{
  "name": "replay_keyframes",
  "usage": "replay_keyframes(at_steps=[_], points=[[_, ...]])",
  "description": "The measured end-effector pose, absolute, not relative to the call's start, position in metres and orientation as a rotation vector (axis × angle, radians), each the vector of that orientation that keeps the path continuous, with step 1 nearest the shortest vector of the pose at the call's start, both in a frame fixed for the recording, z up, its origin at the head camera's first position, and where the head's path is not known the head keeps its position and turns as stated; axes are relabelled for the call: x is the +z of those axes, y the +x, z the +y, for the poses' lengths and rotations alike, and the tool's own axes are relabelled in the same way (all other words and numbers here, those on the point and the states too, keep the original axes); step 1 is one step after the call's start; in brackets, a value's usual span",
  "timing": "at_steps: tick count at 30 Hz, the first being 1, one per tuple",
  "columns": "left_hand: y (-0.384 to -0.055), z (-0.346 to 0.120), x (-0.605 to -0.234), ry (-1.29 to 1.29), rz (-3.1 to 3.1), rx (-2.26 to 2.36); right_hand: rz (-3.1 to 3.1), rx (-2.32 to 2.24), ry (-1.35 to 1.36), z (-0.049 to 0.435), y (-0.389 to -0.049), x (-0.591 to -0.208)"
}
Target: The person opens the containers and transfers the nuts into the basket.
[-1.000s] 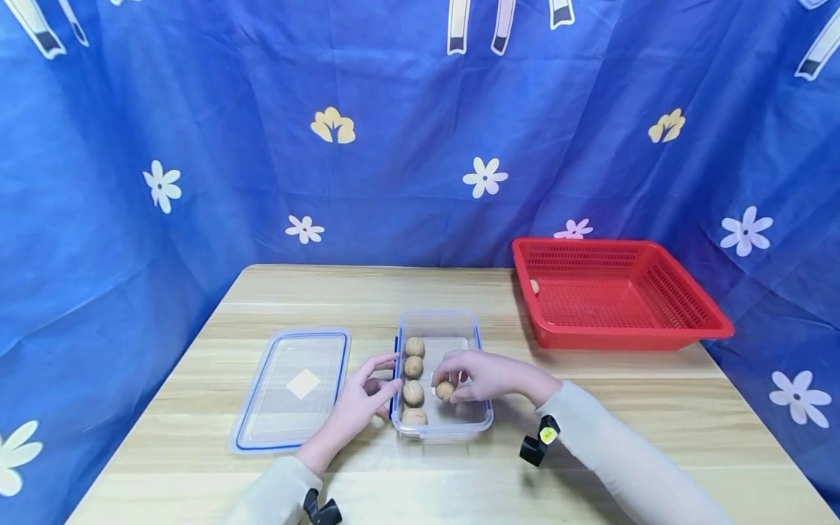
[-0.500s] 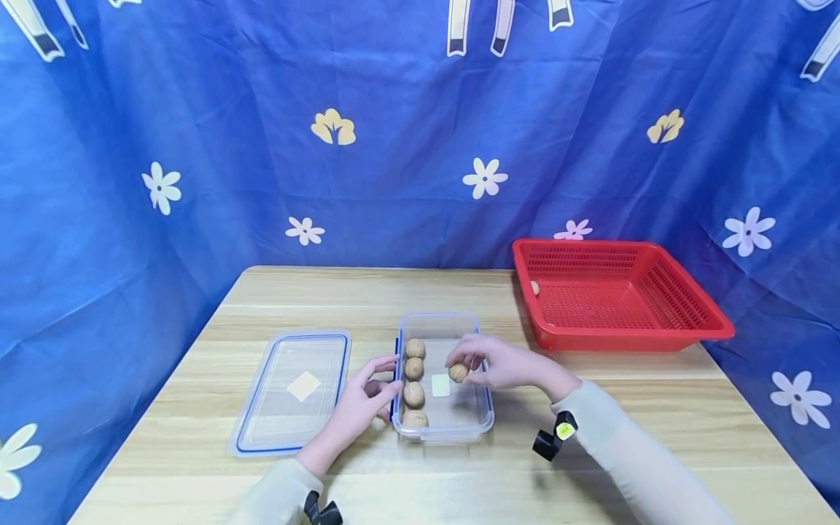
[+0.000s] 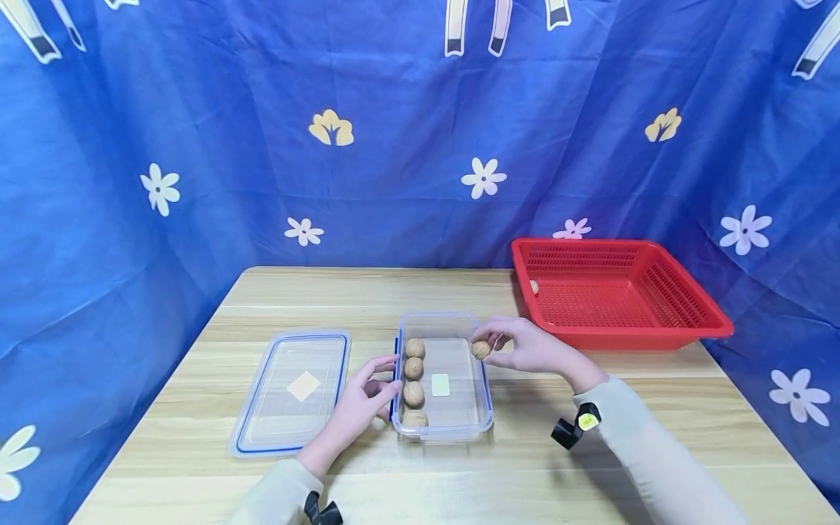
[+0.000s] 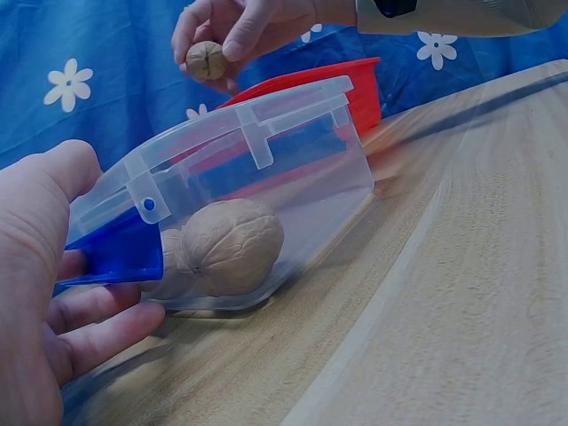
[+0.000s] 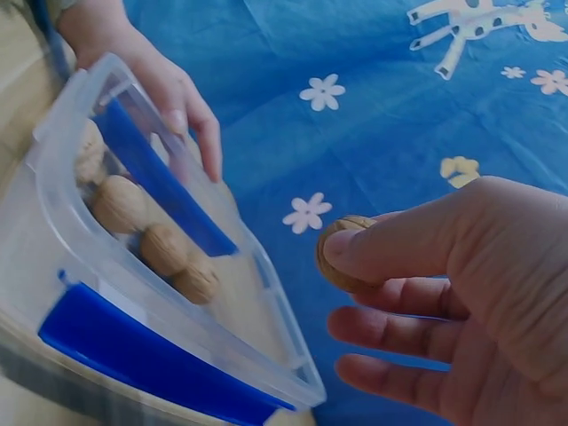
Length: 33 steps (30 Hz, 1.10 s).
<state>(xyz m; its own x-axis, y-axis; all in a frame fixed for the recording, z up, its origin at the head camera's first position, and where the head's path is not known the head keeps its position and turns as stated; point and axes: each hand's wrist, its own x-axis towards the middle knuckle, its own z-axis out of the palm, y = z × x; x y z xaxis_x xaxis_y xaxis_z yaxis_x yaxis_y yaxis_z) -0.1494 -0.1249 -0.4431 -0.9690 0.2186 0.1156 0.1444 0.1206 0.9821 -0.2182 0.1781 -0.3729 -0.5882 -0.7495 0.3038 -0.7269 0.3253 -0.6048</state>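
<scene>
- A wooden table (image 3: 420,488), pale, with light and darker streaks of grain and a rounded far left corner.
- On its left part, a clear plastic lid (image 3: 282,412) lying flat, with a blue line around its border and a pale square sticker (image 3: 304,385).
- Near the middle, just right of the lid and apart from it, a clear plastic box (image 3: 459,412) standing upright and uncovered, with blue side flaps.
- At the far right corner, a red slotted basket (image 3: 617,339), upright, well apart from the lid.
</scene>
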Motion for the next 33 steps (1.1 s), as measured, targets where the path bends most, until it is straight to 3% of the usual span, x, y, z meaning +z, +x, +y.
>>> replay_keyframes(at_steps=[33], points=[[-0.15,-0.124,-0.443,0.36,2.291,2.017,2.969,-1.385,-0.768,0.271,-0.241,-0.367]])
